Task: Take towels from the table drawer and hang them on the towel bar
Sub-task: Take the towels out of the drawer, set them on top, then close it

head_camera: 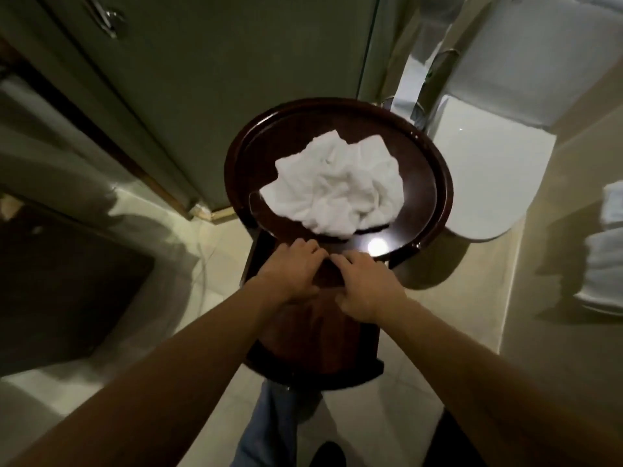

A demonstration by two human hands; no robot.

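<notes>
The towel [337, 187] lies crumpled on the round table [435, 197], just beyond both hands; it looks soft, light and limp, so it should sag and trail when lifted, and a pinch at a corner or along one edge would let it fall open for hanging. The left hand [290, 271] and right hand [367, 288] sit side by side, fingertips nearly meeting, reaching into the open drawer [303, 338] under the tabletop, fingers curled down; whether they pinch anything is hidden in the dark wood (no cloth shows in the drawer). To the right of the hands stands a toilet [485, 170], and further right white folded towels [606, 257] at the frame edge. Left is a glass door [202, 79]. The bar itself cannot be made out, and the space is tight
</notes>
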